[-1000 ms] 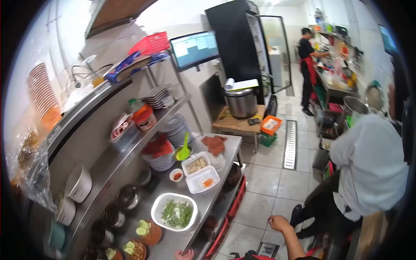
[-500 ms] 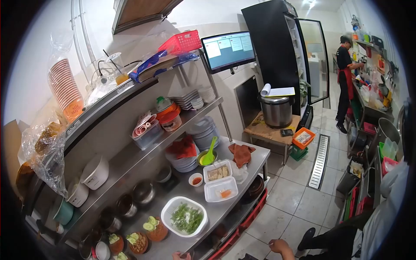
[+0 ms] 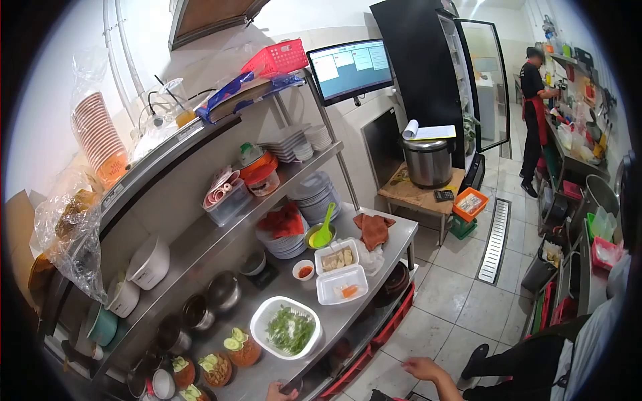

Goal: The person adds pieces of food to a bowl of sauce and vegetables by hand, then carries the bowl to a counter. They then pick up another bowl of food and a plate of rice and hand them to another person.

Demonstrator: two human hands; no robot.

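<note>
My left hand (image 3: 282, 393) shows at the bottom edge, beside the front edge of the steel counter (image 3: 267, 366). It is partly cut off; its visible fingers look loosely apart, with nothing seen in them. My right hand (image 3: 421, 367) is over the floor, away from the counter, open and without anything in it. Nearest the left hand is a white tub (image 3: 259, 327) of shredded greens (image 3: 291, 331). To its left stand bowls of reddish-brown food topped with cucumber slices (image 3: 235, 339). Behind the tub are an open foam box (image 3: 342, 294) and a small cup of red sauce (image 3: 303, 270).
A green ladle (image 3: 324, 234) rests in a bowl by stacked plates (image 3: 314, 200). Metal pots (image 3: 224, 291) line the counter's back. Someone in a white top (image 3: 588, 347) stands close at right; a co-worker in a red apron (image 3: 535, 113) works farther off. A drain grate (image 3: 493, 240) crosses the floor.
My right hand has lifted slightly and moved left, and its fingers have opened out more. My left hand shows a bit more at the counter edge. The view has shifted slightly.
</note>
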